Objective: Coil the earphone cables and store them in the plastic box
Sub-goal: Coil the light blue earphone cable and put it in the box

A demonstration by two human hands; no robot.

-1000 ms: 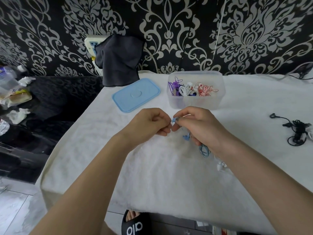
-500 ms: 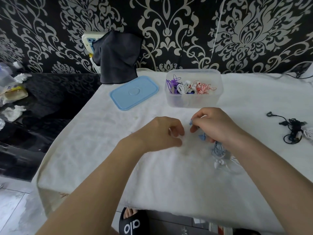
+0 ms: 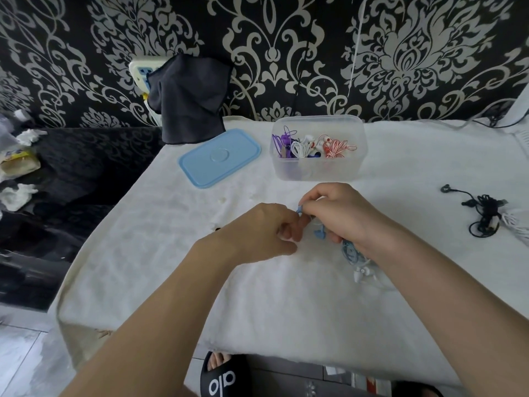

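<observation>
**Blue earphone cable pinched between both hands again**

Blue earphone cable (image 3: 347,249) held over the middle of the white cloth (image 3: 160,233), in front of the plastic box (image 3: 319,167). Right hand (image 3: 340,216) curled round it: fingertips pinching the upper end near the small blue plug, a blue earbud poking out under the fingers, loose loops trailing below the wrist down to the cloth. Left hand (image 3: 266,233) curled too, fingertips meeting the right hand's at that same upper end; pinching the cable or only touching it, cannot tell.

Compared with half a second ago: left hand moved back to the right hand, gap between the fingertips closed, much as a second ago. Right hand and dangling loops in nearly the same place.

Plastic box open at the far side of the cloth, with purple, white and red-and-white coiled earphones (image 3: 312,146) inside, unchanged. Blue lid (image 3: 219,157) lying flat just left of the box. Black earphones (image 3: 483,214) in a loose tangle well apart on the right, next to a white cable at the edge. Dark cloth (image 3: 190,101) hanging against the patterned wall behind the lid.
</observation>
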